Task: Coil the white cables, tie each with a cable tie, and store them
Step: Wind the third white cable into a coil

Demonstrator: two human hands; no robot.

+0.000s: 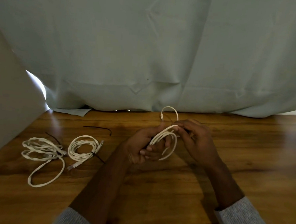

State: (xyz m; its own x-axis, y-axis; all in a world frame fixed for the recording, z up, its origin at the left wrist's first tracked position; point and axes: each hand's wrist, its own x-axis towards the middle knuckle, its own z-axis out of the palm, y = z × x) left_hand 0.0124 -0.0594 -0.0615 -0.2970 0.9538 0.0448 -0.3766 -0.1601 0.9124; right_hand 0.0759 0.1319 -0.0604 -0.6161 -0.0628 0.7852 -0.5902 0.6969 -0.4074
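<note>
My left hand [141,147] grips a small coil of white cable [171,141] above the wooden table [174,182]. My right hand [195,140] pinches the same coil at its top, and a free end with a plug loops up behind the fingers. To the left lies a coiled white cable [81,148] bound with a black cable tie. Further left lies a looser white cable [42,154] with one long loop trailing toward me; a black tie crosses it. A loose black cable tie [99,128] lies on the table behind them.
A pale green cloth [147,51] hangs behind the table's far edge. A grey panel [8,94] stands along the left side. My grey sleeves show at the bottom of the view.
</note>
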